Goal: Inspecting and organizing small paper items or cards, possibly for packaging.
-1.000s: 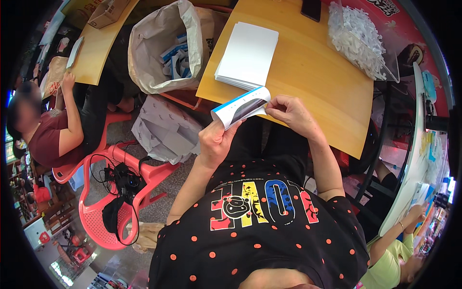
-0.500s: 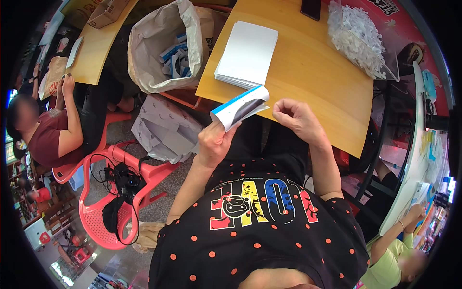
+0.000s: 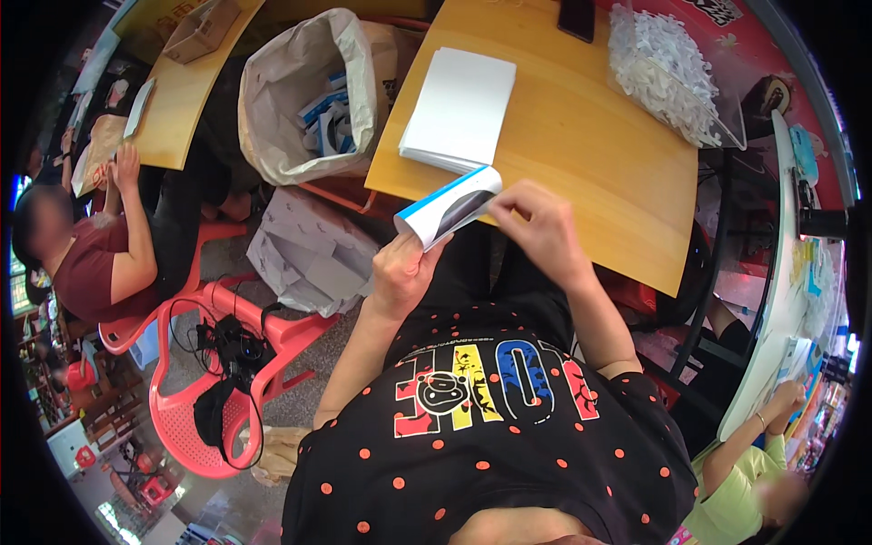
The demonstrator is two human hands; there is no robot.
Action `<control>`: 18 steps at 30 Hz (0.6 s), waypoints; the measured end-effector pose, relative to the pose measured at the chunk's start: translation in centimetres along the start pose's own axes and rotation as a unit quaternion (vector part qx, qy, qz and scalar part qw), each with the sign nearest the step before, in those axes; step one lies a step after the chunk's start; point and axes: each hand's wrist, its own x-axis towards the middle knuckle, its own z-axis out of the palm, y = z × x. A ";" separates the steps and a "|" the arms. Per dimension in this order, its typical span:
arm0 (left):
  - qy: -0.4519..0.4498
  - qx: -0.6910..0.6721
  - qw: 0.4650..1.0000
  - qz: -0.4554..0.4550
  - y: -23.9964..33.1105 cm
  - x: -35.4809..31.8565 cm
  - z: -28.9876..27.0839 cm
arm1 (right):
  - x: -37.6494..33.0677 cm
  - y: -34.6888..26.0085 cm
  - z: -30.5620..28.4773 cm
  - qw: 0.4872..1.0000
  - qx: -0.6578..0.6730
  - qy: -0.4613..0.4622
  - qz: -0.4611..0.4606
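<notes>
Head view
Surface: I look down on a wooden table (image 3: 581, 154), its near edge just beyond my hands.
On the table: a stack of white sheets (image 3: 461, 109) near the left edge, a clear bag of white shreds (image 3: 668, 68) at the far right, a dark phone (image 3: 578, 16) at the far edge.
Room: a paper sack (image 3: 291, 100) with blue and white boxes inside stands left of the table; flattened grey cartons (image 3: 304, 254) lie on the floor below it; a pink chair (image 3: 195, 363) holds black cables. A person in a maroon shirt (image 3: 86, 263) sits at a second table (image 3: 177, 100) on the left.
Box: a small white box (image 3: 447, 207) with a blue edge, tilted, held over the table's near edge, below the stack.
Left hand: my left hand (image 3: 401, 272) is closed around the box's lower end, from beneath.
Right hand: my right hand (image 3: 536, 227) pinches the box's upper right end with its fingertips, just beside the left hand.
</notes>
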 end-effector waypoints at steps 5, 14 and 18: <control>0.024 -0.006 0.998 0.060 -0.6 -0.3 0.8 | 0.3 -5.0 -0.7 0.942 0.016 -0.065 -0.329; 0.047 -0.314 0.931 -0.181 1.4 0.5 0.3 | 7.1 -3.5 -14.0 0.979 -0.013 0.182 -0.094; 0.068 -0.515 0.804 -0.289 1.4 1.4 -0.7 | 14.8 6.3 -25.7 0.940 -0.039 0.339 0.004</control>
